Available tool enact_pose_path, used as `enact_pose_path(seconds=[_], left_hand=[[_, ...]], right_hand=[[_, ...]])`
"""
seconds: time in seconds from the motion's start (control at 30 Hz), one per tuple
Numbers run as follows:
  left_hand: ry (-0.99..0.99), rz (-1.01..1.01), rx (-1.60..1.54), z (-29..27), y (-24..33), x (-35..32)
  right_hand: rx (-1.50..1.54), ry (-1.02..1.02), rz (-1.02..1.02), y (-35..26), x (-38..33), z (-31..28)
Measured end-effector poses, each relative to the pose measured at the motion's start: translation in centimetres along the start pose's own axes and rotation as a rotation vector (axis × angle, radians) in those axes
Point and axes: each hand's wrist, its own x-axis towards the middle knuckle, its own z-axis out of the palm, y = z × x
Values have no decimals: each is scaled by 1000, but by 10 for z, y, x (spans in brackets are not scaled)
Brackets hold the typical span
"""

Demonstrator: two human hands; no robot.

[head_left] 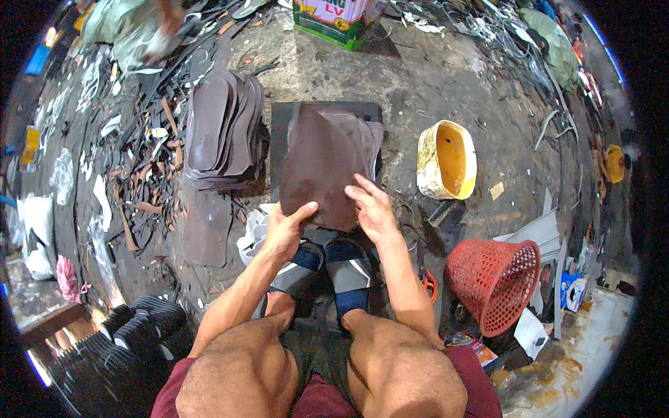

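A brown sole-shaped sheet [317, 160] lies in front of me, over a pile of similar pieces [366, 132] on a dark square board [279, 115]. My left hand [287, 228] grips the sheet's near left edge, thumb on top and fingers hidden underneath. At the near right edge, my right hand [375, 207] rests its outstretched fingertips on the sheet. Left of the board stands a tall stack of brown sole pieces [219, 129]. To the right is a cut-down whitish container [426, 164] with a yellow-orange inside.
A red perforated basket [481, 279] lies tilted at the right. A green and white tin [334, 24] stands beyond the board. Dark scraps [143, 171] litter the left floor. Several black ridged soles [132, 341] are piled at near left. A blurred hand [171, 17] shows at far left.
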Motion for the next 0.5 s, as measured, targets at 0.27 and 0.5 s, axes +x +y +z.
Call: enact_pose_path(seconds=[0.27, 0.5], left_hand=[[4, -126, -191, -13, 13, -23], [87, -176, -161, -17, 32, -21]], right_hand=[[148, -186, 33, -28, -30, 40], [241, -420, 67, -38, -44, 34]])
